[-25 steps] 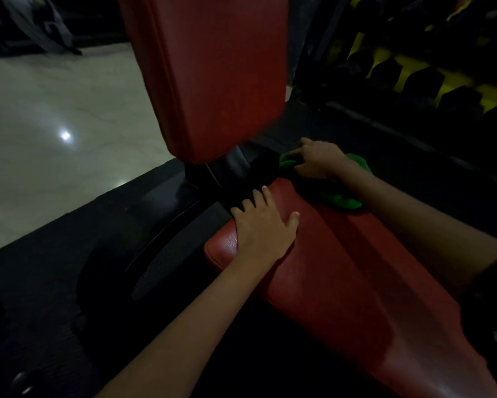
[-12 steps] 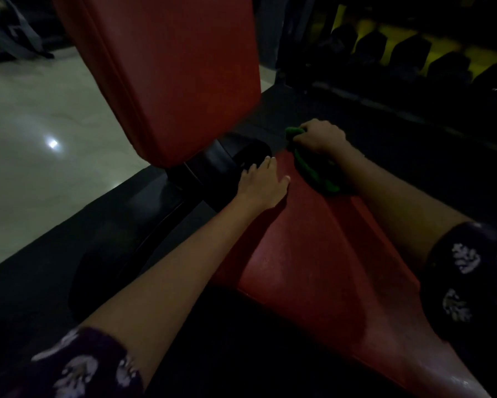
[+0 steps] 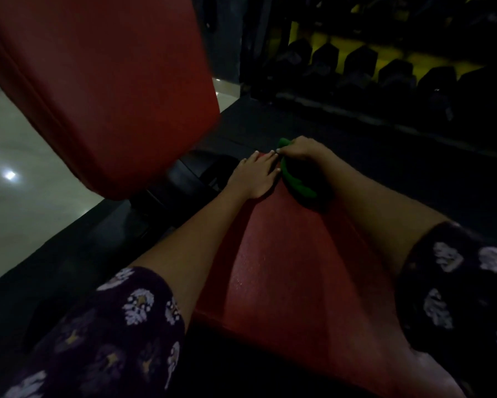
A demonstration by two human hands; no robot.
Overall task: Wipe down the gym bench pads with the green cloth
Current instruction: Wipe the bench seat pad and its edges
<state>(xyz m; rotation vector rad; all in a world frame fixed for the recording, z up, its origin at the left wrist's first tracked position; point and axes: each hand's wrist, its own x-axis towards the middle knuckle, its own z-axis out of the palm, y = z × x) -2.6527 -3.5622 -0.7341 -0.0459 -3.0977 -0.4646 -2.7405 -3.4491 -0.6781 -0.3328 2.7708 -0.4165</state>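
Observation:
A red seat pad (image 3: 293,271) runs from the bottom right up to the middle of the view. A red back pad (image 3: 106,81) rises tilted at the upper left. My left hand (image 3: 255,175) lies flat with straight fingers on the seat pad's far end. My right hand (image 3: 301,150) grips a bunched green cloth (image 3: 296,182) at the pad's far right corner, just beside my left fingertips. Part of the cloth is hidden under my right hand and wrist.
A black frame and hinge (image 3: 184,179) join the two pads. Pale tiled floor (image 3: 14,202) lies to the left beyond a black rubber mat (image 3: 69,254). A rack of dark dumbbells (image 3: 391,73) with yellow shelves lines the back right.
Both hands have moved toward the far end of the seat pad and closer together. My right hand has carried the cloth from the pad's right edge to its far corner.

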